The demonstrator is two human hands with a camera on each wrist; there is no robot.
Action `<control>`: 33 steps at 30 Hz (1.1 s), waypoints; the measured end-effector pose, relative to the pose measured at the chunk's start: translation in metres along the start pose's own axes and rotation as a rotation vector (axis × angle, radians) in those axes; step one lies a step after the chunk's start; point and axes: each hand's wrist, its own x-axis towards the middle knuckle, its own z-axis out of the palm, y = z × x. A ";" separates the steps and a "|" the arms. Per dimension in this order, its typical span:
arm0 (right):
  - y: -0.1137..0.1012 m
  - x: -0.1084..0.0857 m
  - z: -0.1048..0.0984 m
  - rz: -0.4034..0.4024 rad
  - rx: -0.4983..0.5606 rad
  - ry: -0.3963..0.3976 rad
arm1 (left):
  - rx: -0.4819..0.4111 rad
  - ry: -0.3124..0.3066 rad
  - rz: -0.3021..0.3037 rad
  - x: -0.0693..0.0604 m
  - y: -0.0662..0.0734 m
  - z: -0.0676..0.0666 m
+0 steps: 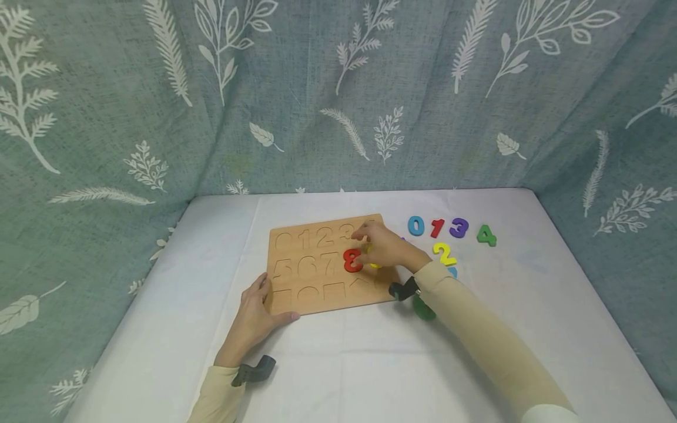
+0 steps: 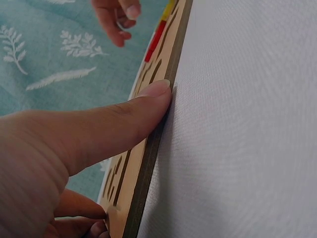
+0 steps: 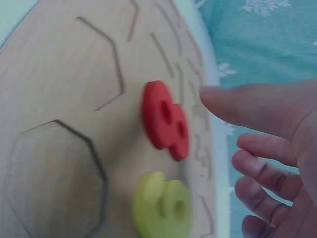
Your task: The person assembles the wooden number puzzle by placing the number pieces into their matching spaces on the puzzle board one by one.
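Observation:
A wooden number puzzle board with cut-out outlines lies flat on the white table. My left hand holds its near left corner, thumb pressed along the front edge and fingers at the left side. Over the board's right part hovers my right hand, thumb and fingers apart, nothing between them. Just beside its fingertips, a red number 8 sits tilted on the board, not flush in an outline. A yellow number piece, 6 or 9, lies next to it, mostly hidden by the hand in the head view.
Right of the board lie a blue 0, red 1, purple 3, green 4 and yellow 2. A blue piece and a green piece are partly covered by the right arm. A patterned curtain hangs behind.

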 end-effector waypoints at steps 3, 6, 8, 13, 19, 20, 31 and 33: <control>-0.003 -0.007 -0.009 0.014 0.035 0.036 | 0.003 -0.004 -0.005 0.000 0.000 0.001; -0.004 -0.014 -0.017 0.001 0.046 0.093 | 0.008 -0.005 -0.013 0.000 0.000 0.001; -0.004 -0.020 -0.023 0.004 0.055 0.128 | 0.008 -0.008 -0.018 -0.001 0.000 0.001; -0.003 -0.038 -0.036 -0.006 0.065 0.199 | 0.012 -0.010 -0.014 -0.001 0.001 -0.001; 0.001 -0.062 -0.052 0.014 0.035 0.257 | 0.013 0.001 -0.001 -0.001 0.002 -0.001; 0.002 -0.066 -0.054 0.022 0.038 0.262 | 0.013 0.004 0.000 -0.001 0.002 -0.001; 0.025 -0.113 -0.068 0.056 0.008 0.347 | 0.009 0.006 -0.006 -0.002 0.002 0.000; 0.031 -0.121 -0.069 0.077 -0.006 0.353 | 0.013 0.003 -0.005 -0.003 0.002 0.000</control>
